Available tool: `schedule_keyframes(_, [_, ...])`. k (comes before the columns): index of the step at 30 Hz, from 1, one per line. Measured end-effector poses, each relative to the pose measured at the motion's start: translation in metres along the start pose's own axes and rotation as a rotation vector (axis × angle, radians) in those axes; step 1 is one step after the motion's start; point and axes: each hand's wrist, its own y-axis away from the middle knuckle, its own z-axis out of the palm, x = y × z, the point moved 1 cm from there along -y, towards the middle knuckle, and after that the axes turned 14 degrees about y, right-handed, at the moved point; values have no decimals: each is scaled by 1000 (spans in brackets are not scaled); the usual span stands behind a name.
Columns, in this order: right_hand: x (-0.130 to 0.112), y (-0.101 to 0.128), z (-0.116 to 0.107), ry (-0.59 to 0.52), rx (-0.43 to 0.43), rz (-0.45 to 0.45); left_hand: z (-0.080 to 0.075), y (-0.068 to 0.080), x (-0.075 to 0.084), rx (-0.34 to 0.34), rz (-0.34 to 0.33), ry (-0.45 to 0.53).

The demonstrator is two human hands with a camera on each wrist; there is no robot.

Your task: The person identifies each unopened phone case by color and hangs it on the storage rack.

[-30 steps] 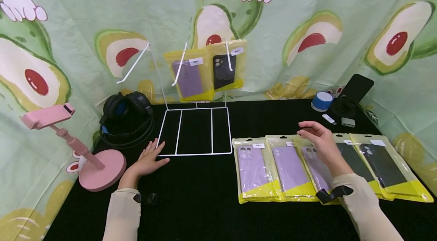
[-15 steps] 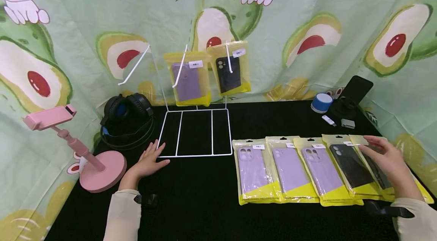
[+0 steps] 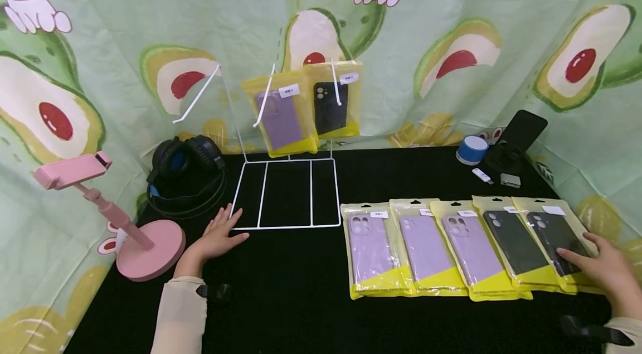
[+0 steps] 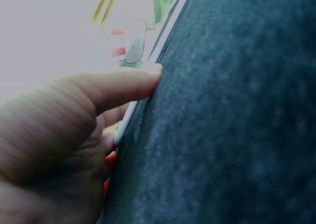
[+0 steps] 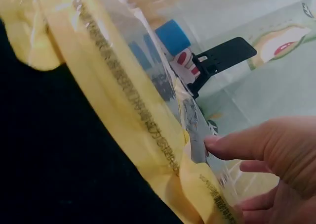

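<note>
My left hand lies spread at the front left corner of the white wire display rack, its fingertips against the frame. In the left wrist view its thumb touches the white rod. My right hand is at the right edge of the rightmost packaged black phone case, thumb over the front and fingers along the side. Left of it lie another packaged black phone case and three packaged purple ones, the nearest a purple phone case. Packaged purple and black phone cases hang on the rack.
A pink phone stand and black headphones are at the left. Back right are a blue speaker, a black phone stand, a USB stick and a small grey block. The rack's left hook is bare.
My right hand has moved right across the row, then down to the last package's edge. That package's lower right side now sits further left. The hanging packages sway; my left hand stays put.
</note>
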Motion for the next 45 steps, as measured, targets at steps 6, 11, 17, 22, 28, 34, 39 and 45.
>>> schedule_keyframes(6, [3, -4, -1, 98, 6, -61, 0, -1, 2, -2, -6, -1])
schedule_keyframes(11, [7, -10, -1, 128, 11, -59, 1, 0, 2, -5, -9, 0])
schedule_keyframes(17, [6, -11, 4, 7, 110, 4, 0, 0, 3, -9, -13, -3])
schedule_keyframes(22, [2, -11, 4, -66, 174, 82, -1, 0, 3, -2, -6, 4])
schedule_keyframes(28, [-2, -2, -7, -158, 295, 43, 0, -2, 1, -9, -3, -7])
schedule_keyframes(34, [14, -22, -4, -459, 395, -229, -2, -1, 1, 2, -1, -1])
schedule_keyframes(39, [1, -36, -1, -650, 418, -377, -1, -1, 1, -5, -6, -7])
schedule_keyframes(45, [-93, 24, -25, -800, 348, -499, -1, -1, 0, -4, -12, -4])
